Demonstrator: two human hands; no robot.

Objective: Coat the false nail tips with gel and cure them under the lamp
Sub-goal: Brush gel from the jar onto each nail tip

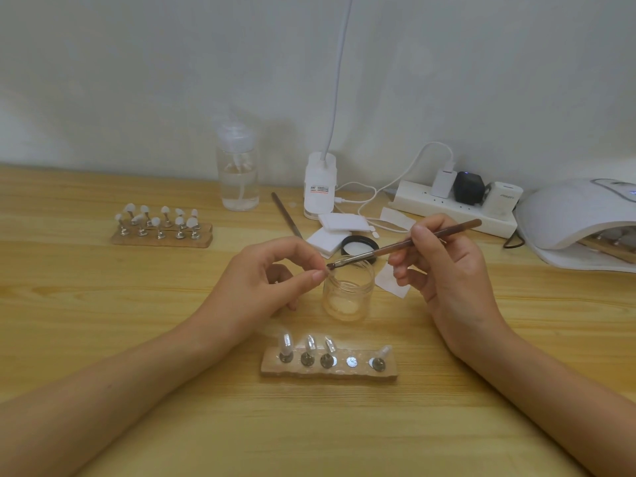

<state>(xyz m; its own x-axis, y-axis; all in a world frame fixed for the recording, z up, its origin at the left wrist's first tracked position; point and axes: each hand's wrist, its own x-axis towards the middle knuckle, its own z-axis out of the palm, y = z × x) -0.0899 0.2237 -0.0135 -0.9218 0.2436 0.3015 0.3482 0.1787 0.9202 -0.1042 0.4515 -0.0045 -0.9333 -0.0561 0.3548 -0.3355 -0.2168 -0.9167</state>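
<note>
Nail tips [309,346] upright on near holder [275,370], one slot bare. At 12 o'clock, left hand [261,277] pinching clear tip [327,271] over gel jar [349,294]; right hand [447,266] gripping brush [406,244], bristles toward 9 o'clock, touching it. Lamp [578,215] at 2 o'clock.

The desk [137,339] is honey-coloured wood with darker grain streaks. The brush [406,244] has a reddish-brown handle and dark bristles. The jar [349,290] is clear; the lid [359,243] is black with a white inside. Near the desk's front edge the nail tips [285,340] look clear, perhaps faintly milky, on a tan stand [328,371]. The lamp [571,215] at the right edge is white.
</note>
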